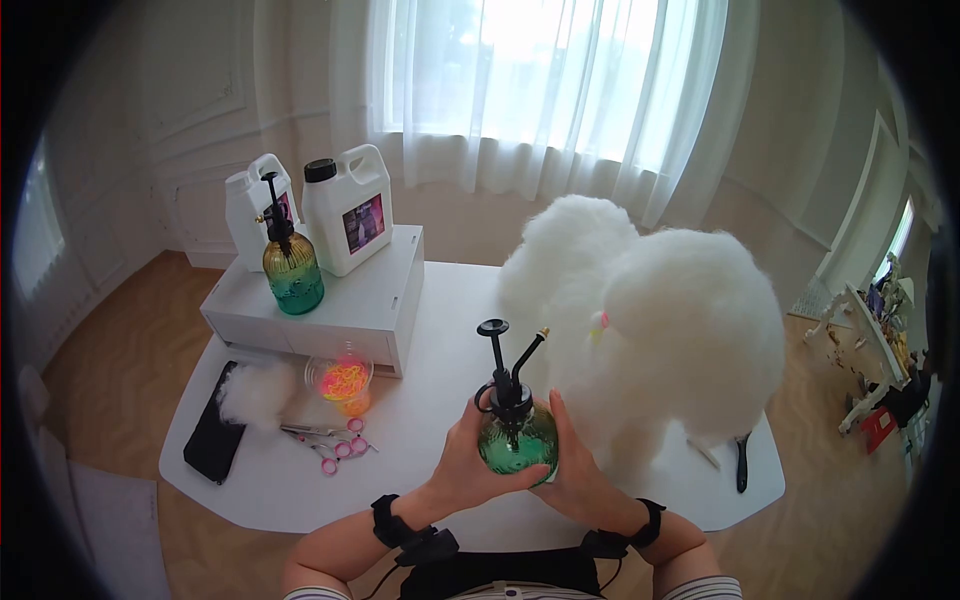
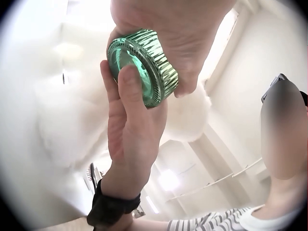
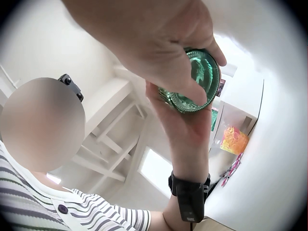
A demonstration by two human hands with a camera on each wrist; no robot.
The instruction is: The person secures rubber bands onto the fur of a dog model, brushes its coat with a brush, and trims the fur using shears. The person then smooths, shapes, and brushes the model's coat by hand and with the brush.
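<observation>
Between both hands is a green glass spray bottle [image 1: 517, 445] with a black pump top and a thin nozzle. My left hand [image 1: 478, 468] grips its left side, and my right hand [image 1: 577, 468] holds the right side. From below, in the left wrist view, the bottle's round base [image 2: 132, 72] shows with fingers wrapped about it. The right wrist view also shows the base [image 3: 204, 79], the right thumb lying across it. Just beyond the right hand stands a large fluffy white dog-like form [image 1: 690, 330] with small pink and yellow bands in its hair.
Left on the white table [image 1: 450, 300], a white drawer box [image 1: 385, 300] bears two white jugs [image 1: 350, 215] and an amber-green spray bottle [image 1: 294, 275]. Before it lie a cup of colourful bands [image 1: 347, 385], pink-handled scissors [image 1: 340, 450], white fluff [image 1: 258, 393] and a black case [image 1: 212, 435]. A black-handled tool [image 1: 742, 465] lies right.
</observation>
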